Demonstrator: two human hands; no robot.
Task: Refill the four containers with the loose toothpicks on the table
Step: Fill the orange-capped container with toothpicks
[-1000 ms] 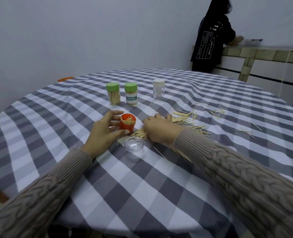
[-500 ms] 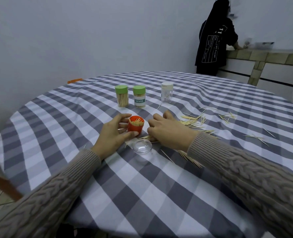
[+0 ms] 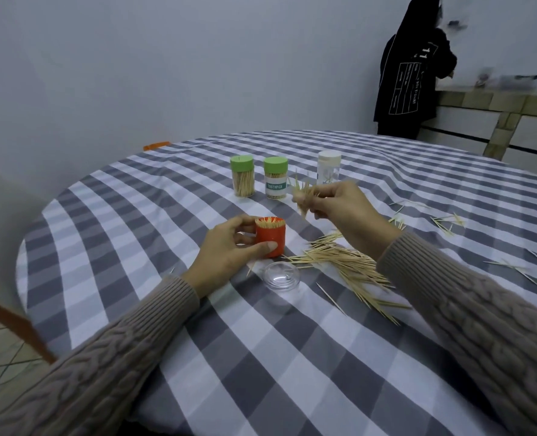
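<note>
The left hand (image 3: 226,250) holds the orange container (image 3: 270,236) upright on the table (image 3: 292,357), with fingers and thumb curled around its side. This container is open and already looks quite full of toothpicks. Its clear lid (image 3: 281,275) lies just in front of it. The right hand (image 3: 344,209) is raised above the table and pinches a small bundle of toothpicks (image 3: 303,196) in its fingers. The bundle looks uneven, with ends pointing in several directions. The step in hand seems to be filling the orange container. For the next move, the bundle probably needs to be aligned, brought over the opening and lowered in. A large pile of loose toothpicks (image 3: 342,262) lies beside the container, and more are scattered to the right. Behind stand 2 green-capped containers (image 3: 243,179) and 1 white-capped container (image 3: 328,168), all closed.
</note>
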